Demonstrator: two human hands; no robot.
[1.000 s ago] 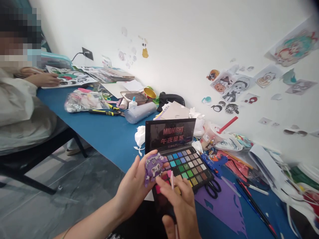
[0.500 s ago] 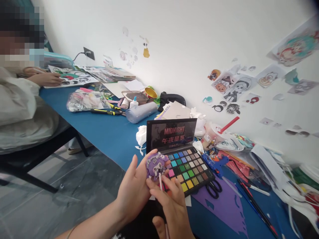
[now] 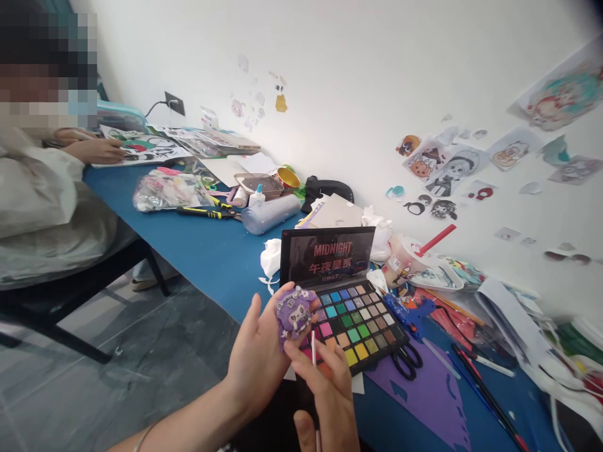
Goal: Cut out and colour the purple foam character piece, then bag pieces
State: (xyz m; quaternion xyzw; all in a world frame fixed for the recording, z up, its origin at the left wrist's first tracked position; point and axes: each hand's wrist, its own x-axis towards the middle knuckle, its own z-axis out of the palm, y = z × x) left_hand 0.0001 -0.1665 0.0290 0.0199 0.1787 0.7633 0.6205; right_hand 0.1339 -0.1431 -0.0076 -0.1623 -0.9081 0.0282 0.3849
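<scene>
My left hand (image 3: 259,355) is closed lightly around a purple cartoon-character figure (image 3: 289,317), resting it on the palm and fingers with the thumb lifted away. It has raised dark, white and grey details, including a face. In my right hand (image 3: 332,392) a thin brush (image 3: 314,349) with a pale pink handle is pinched, its upper end just beside the figure and apart from its face. Fingertips of the right hand meet the figure's lower edge. Behind both hands lies an open black palette (image 3: 328,252) with many coloured pans, its lid upright and lettered "MIDNIGHT".
Right of the palette are black scissors (image 3: 407,362), a purple sheet (image 3: 431,398) with cut-outs, a blue glue gun (image 3: 414,312) and a drink cup (image 3: 404,260). Pliers (image 3: 202,213) and a clear bottle (image 3: 271,213) lie farther left. Another person (image 3: 51,188) sits at the far left.
The brush has come away from the figure's face, down and slightly right, together with my right hand. The figure stays in my left hand. The view has shifted slightly.
</scene>
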